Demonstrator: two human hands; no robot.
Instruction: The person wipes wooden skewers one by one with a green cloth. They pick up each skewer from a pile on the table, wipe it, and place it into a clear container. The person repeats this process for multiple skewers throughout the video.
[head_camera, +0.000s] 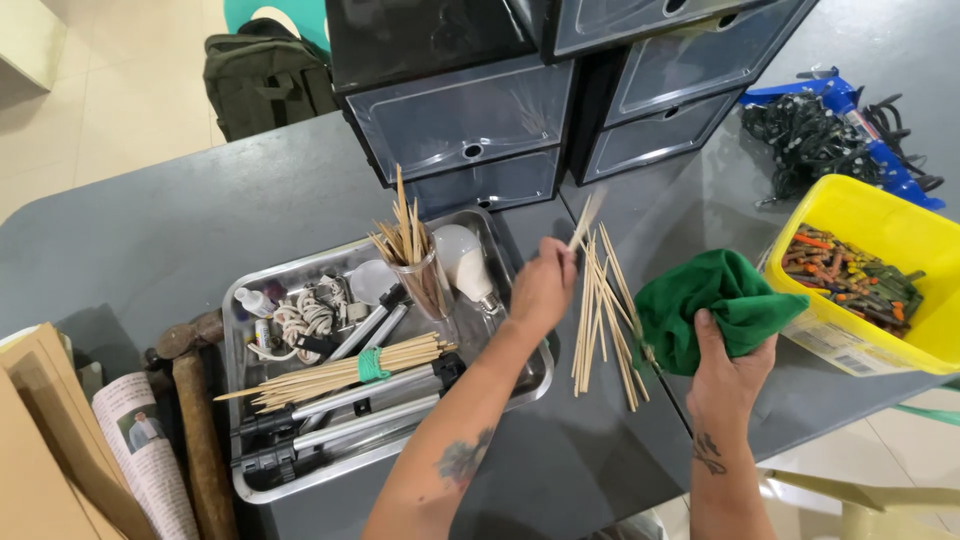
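Note:
My left hand (542, 288) is closed around a thin wooden stick (586, 218) that points up and to the right, just above the right rim of a metal tray (262, 285). Several loose wooden sticks (604, 316) lie on the grey table between my hands. My right hand (728, 366) grips a green cloth (718, 300) to the right of those sticks. Inside the tray stand a clear cup of sticks (415, 258), a white light bulb (464, 260) and a stick bundle tied with a green band (350, 368).
A folded tripod (350, 410) and cords lie in the tray. A hammer (196, 420) and papers sit at the left. Dark plastic drawer units (520, 90) stand at the back. A yellow bin (872, 282) of small parts and black cables (812, 138) occupy the right.

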